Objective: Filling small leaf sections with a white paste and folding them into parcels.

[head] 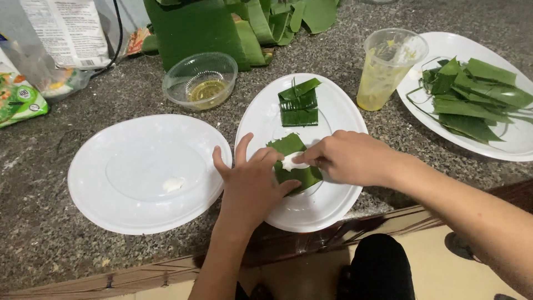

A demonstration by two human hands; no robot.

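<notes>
**Green leaf, white dough, both hands on the middle plate**

Green banana leaf (293, 161) lies flat on our middle plate (333, 205), and on it sits a small white lump of dough (291, 162). Our left hand (251, 186) rests open on the near left edge of the leaf, fingers spread, thumb pinning the lower corner down. Our right hand (350, 158) comes in from the other side, fingertips pinched lightly on the dough, pressing it to the leaf rather than lifting it, as far as we can tell.

We judge this to be the filling step: dough placed, leaf not yet folded. Just behind, on the same plate, a folded leaf parcel (299, 103) lies finished, a fair model for the shape. The next move looks to call for both hands on the leaf edges, the dough kept centred while the sides come over it, and a firm crease so the leaf does not spring back.

To the left, an empty-looking white plate (111, 183) carries a small white smear. Behind it stands a clear bowl (200, 79) with a little yellowish oil. To the right, a plastic cup (386, 69), and a far plate (516, 144) piled with leaf strips (472, 97), all on the speckled stone tabletop (44, 233).
</notes>
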